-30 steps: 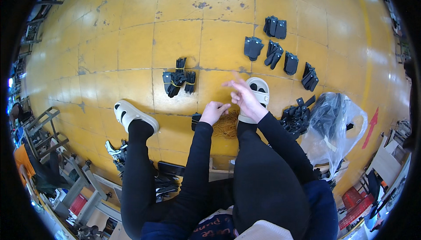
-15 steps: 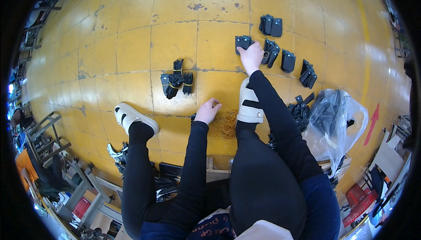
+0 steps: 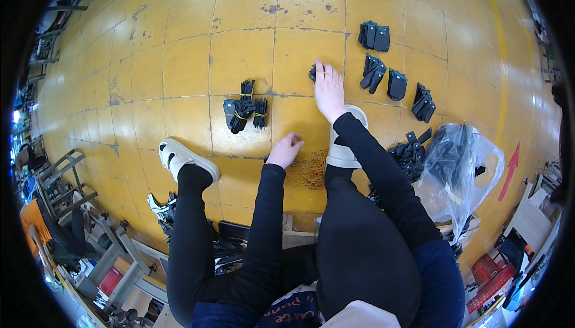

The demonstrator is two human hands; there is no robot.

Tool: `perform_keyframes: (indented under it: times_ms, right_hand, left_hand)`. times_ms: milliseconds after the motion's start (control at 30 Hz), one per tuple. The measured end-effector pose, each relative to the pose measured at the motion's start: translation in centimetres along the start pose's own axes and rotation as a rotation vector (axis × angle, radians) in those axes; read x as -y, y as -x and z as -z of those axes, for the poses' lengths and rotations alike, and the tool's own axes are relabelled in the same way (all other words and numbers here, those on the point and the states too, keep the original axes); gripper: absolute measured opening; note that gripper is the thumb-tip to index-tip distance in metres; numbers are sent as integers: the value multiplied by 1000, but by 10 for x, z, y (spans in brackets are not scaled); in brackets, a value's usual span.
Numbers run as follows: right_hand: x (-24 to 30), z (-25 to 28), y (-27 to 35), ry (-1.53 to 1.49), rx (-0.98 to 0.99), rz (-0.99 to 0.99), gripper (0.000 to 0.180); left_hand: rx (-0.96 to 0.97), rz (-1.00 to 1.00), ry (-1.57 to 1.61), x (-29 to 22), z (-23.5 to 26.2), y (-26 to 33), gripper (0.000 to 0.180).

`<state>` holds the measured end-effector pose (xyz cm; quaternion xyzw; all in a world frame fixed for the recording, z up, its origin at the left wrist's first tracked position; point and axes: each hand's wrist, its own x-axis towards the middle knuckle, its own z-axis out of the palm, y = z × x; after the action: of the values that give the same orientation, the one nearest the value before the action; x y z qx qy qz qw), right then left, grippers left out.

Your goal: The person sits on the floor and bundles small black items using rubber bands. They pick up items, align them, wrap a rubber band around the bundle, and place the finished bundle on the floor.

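My right hand [image 3: 329,90] reaches forward, its fingers closed over a small stack of flat black pieces [image 3: 312,73]. Most of that stack is hidden beneath the hand. A thin tan rubber band [image 3: 325,73] appears to cross the fingers. Lower and to the left, my left hand [image 3: 286,150] hovers with loosely curled fingers and a gap at the thumb; nothing shows in it. A dark bit peeks out beside its wrist. Close to its right lies a heap of tan rubber bands [image 3: 310,171]. Banded black bundles [image 3: 242,111] lie ahead of the left hand.
Several unbanded stacks of black pieces [image 3: 396,85] lie to the right on the yellow tiled floor [image 3: 239,58]. A clear plastic bag [image 3: 461,166] of dark pieces sits beside a loose black pile [image 3: 409,158]. My feet in beige clogs [image 3: 187,159] flank the hands.
My right hand has shifted a little left and turned, its fingers now covering the stack that showed before. The left hand stays nearly still. The view has shifted slightly.
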<state>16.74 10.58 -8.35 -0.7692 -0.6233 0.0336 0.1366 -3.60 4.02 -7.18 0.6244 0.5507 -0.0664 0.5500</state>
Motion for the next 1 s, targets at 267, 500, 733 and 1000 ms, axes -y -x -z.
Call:
perform_keyframes:
  times_ms: [267, 500, 733, 1000]
  right_hand:
    - [19, 39, 13, -904, 273, -328, 56]
    - [51, 79, 36, -1627, 406, -522, 51]
    - [31, 92, 34, -1565, 308, -260, 52]
    - [25, 139, 13, -1572, 395, -286, 42]
  left_hand:
    - [-111, -37, 576, -32, 14, 2, 43]
    - [-24, -172, 1269, -75, 21, 3, 39]
    - [26, -168, 1502, -87, 46, 16, 33]
    - [489, -129, 1009, -103, 62, 21, 29]
